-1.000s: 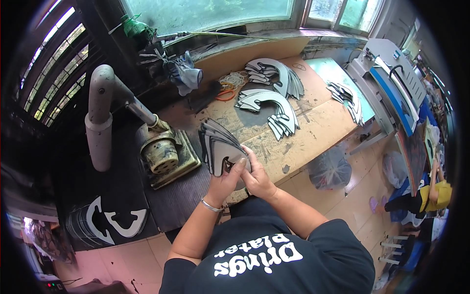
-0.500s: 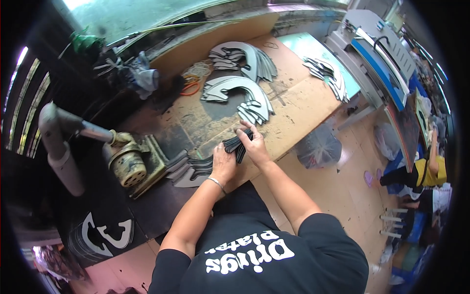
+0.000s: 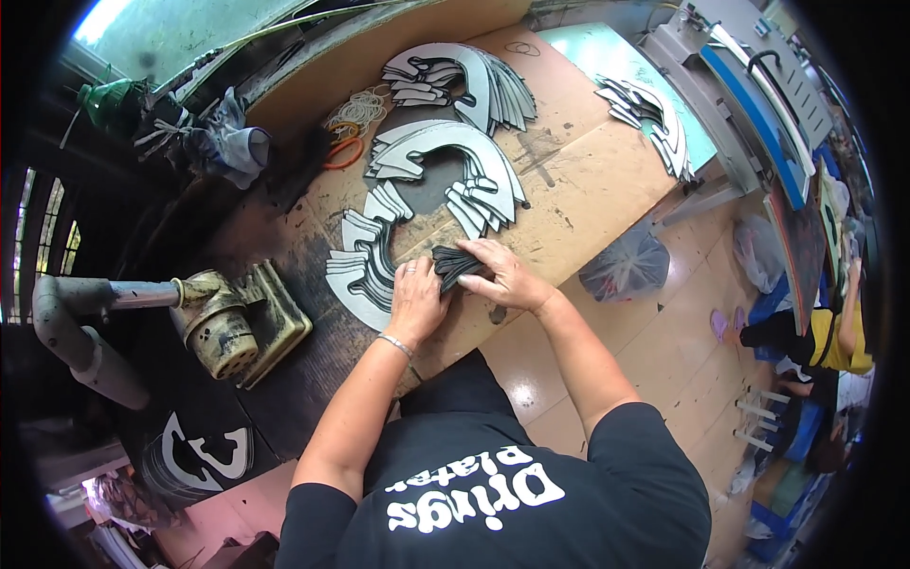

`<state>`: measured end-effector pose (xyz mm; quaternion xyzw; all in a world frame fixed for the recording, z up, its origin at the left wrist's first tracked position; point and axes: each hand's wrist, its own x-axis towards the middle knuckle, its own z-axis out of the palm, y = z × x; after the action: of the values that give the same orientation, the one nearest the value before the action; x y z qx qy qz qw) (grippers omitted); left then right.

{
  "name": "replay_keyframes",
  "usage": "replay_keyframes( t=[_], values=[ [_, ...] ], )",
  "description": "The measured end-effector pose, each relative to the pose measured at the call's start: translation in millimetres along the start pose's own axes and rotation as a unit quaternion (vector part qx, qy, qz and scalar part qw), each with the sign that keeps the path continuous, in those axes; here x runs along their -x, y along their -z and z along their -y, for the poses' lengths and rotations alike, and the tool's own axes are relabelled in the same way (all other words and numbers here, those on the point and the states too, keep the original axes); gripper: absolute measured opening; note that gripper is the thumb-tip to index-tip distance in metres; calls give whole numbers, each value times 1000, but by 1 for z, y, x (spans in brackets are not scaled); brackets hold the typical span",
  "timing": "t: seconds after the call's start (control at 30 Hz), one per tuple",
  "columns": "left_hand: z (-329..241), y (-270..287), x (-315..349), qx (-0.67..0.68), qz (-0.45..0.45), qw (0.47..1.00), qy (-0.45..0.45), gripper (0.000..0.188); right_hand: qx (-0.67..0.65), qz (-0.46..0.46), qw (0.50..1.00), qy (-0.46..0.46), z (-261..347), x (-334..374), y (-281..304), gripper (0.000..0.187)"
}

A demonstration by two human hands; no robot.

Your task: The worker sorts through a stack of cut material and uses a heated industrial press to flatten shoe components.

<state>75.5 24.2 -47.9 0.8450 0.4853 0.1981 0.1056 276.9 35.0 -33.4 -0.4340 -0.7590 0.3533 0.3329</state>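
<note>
Between my hands is a stack of curved pieces [image 3: 455,265], its black edges bunched upward. My left hand [image 3: 420,299] is closed against the left side of the stack, fingers bent. My right hand [image 3: 509,279] pinches the other side between thumb and fingers. Just left of my left hand lies a fanned row of white-faced curved pieces [image 3: 347,290]; whether it joins the held stack is hidden by the hand. Beyond my hands, a U-shaped fan of white pieces with black edges [image 3: 427,137] rests on the brown tabletop [image 3: 569,180].
Another white fan [image 3: 488,76] lies farther back, and a smaller one [image 3: 664,123] at far right. Orange-handled scissors [image 3: 343,154] sit near tangled string [image 3: 357,111]. A dirty metal fixture [image 3: 220,332] stands left. A plastic bag [image 3: 626,266] is beyond the table's right edge, and a person in yellow [image 3: 839,341] farther right.
The pieces beside my left hand now lie fanned in an upward arc with white faces showing. My right hand has lowered its raised fingers onto the stack. The view has shifted.
</note>
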Motion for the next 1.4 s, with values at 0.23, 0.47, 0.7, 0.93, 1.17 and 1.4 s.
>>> replay_keyframes(
  t=[0.23,0.47,0.7,0.93,1.17,1.4],
  values=[
    [-8,-8,15,-68,28,997,0,38,206,-52,966,145,4,20,-11,42],
    [-12,-11,21,-56,42,998,8,42,213,-126,961,120,1,43,-25,31],
    [-12,-12,22,-51,30,998,7,43,-71,-88,992,-50,10,30,-14,17],
    [-16,-11,21,-67,37,997,5,39,90,-6,996,4,6,4,-7,13],
    [-14,-11,19,-57,34,998,1,37,155,-6,986,62,10,-5,7,12],
    [-12,-13,19,-89,20,996,0,34,80,3,994,76,8,-7,9,43]
  ],
)
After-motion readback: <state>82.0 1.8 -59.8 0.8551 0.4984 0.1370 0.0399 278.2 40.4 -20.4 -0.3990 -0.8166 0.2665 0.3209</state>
